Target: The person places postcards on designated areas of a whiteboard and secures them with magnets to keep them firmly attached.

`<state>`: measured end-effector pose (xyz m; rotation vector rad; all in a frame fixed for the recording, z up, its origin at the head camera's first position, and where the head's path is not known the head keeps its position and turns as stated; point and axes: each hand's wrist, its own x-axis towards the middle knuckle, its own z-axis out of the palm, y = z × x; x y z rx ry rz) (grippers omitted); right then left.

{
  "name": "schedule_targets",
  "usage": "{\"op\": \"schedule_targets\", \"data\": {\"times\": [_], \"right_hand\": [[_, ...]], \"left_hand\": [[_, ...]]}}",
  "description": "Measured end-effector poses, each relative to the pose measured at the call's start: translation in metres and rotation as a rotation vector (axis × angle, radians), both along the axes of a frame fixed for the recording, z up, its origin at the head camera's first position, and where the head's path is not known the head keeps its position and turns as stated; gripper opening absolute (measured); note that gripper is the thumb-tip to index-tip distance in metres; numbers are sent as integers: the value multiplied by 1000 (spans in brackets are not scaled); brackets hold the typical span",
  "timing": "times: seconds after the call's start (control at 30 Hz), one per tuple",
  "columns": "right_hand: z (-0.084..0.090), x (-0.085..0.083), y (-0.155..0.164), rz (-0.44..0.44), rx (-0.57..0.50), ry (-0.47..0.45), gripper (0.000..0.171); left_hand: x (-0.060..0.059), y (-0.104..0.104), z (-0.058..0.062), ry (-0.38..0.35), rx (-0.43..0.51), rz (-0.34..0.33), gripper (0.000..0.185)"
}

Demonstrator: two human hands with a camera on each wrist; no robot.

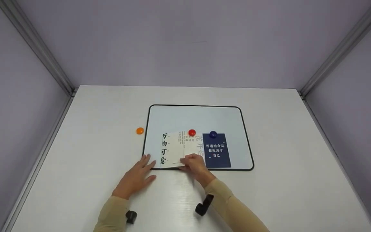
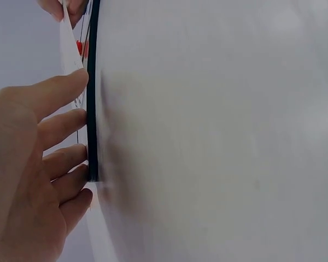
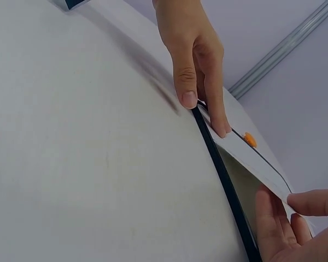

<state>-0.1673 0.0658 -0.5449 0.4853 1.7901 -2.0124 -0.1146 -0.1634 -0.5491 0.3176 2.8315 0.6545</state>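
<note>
A black-edged whiteboard (image 1: 198,117) lies on the table. My right hand (image 1: 195,166) pinches a white card (image 1: 173,149) with black characters by its lower right part; in the right wrist view the card's near edge (image 3: 251,165) is lifted off the board, with the thumb above and fingers beneath. My left hand (image 1: 135,177) rests at the board's lower left corner, fingers straight and spread, touching the rim (image 2: 93,109). Another pale card (image 1: 199,146) with grey characters lies partly behind the white one, a red round magnet (image 1: 192,132) at its top. My right hand hides its lower part.
Right of these lies a dark blue card (image 1: 217,159) under a dark blue round magnet (image 1: 213,134). An orange round magnet (image 1: 140,130) sits on the white table (image 1: 285,145), left of the board. Grey walls (image 1: 185,45) enclose the back and sides.
</note>
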Motion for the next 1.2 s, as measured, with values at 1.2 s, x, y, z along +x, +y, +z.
{"op": "schedule_targets", "data": {"times": [1.2], "right_hand": [[8,-1,-19,268,831,290,20]], "left_hand": [[-2,3,-2,-41,34,46,64]]}}
